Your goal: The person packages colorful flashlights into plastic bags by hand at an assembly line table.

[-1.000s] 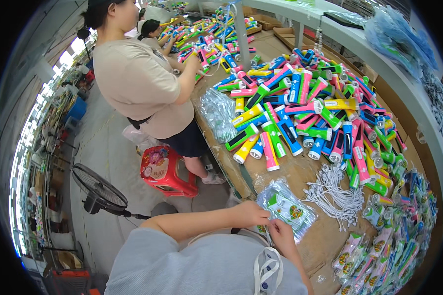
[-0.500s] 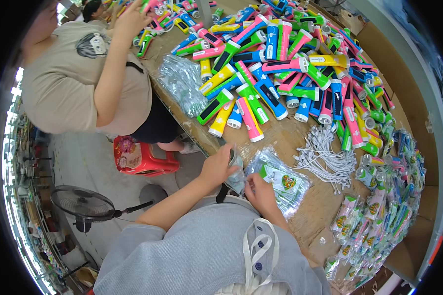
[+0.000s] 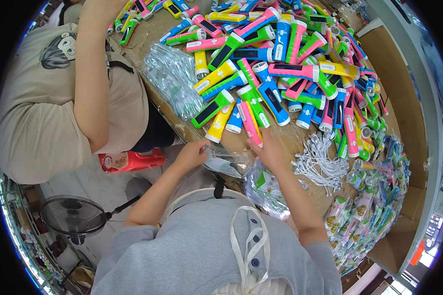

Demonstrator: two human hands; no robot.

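My left hand (image 3: 192, 155) pinches the edge of a clear plastic bag (image 3: 225, 164) at the table's near edge; something pale shows inside it. My right hand (image 3: 269, 149) is closed around the near end of a pink-and-yellow flashlight (image 3: 248, 119) at the front of the heap; its fingers hide the lens end. Beside it lie a yellow flashlight (image 3: 220, 122) and a green one (image 3: 214, 109). Under my right forearm is a stack of clear bags with green printed cards (image 3: 266, 184), partly hidden.
A large heap of colourful flashlights (image 3: 280, 42) covers the far table. White cables (image 3: 321, 162) lie to the right, near many packed flashlights (image 3: 369, 206). Clear bags (image 3: 172, 81) lie at left. A co-worker's arm (image 3: 91, 73), red stool (image 3: 130, 160) and fan (image 3: 74, 219) are left.
My right hand has moved from the bag stack forward to the pink flashlight. My left hand has shifted left with the plastic bag. The view has shifted and the co-worker appears closer.
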